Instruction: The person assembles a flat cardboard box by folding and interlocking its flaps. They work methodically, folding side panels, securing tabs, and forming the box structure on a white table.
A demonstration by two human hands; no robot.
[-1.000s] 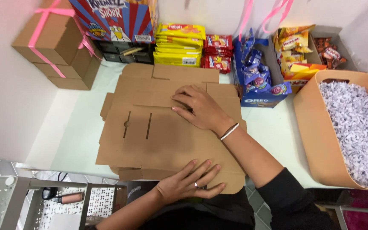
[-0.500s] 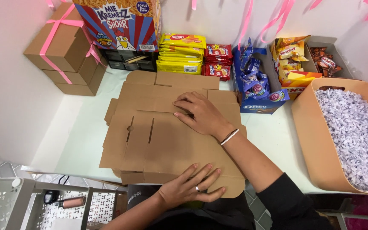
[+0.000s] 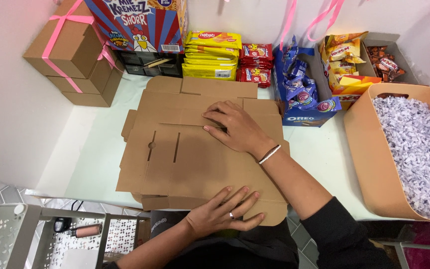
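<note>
Flat cardboard box blank [image 3: 175, 159] lies under both hands.

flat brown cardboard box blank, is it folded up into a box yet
No, the flat brown cardboard box blank lies unfolded on the table, with the left hand and right hand pressing flat on it.

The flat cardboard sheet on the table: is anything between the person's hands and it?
No. Both hands lie flat on the cardboard sheet: the right hand near its middle, the left hand on its near edge. Nothing lies on it.
</note>
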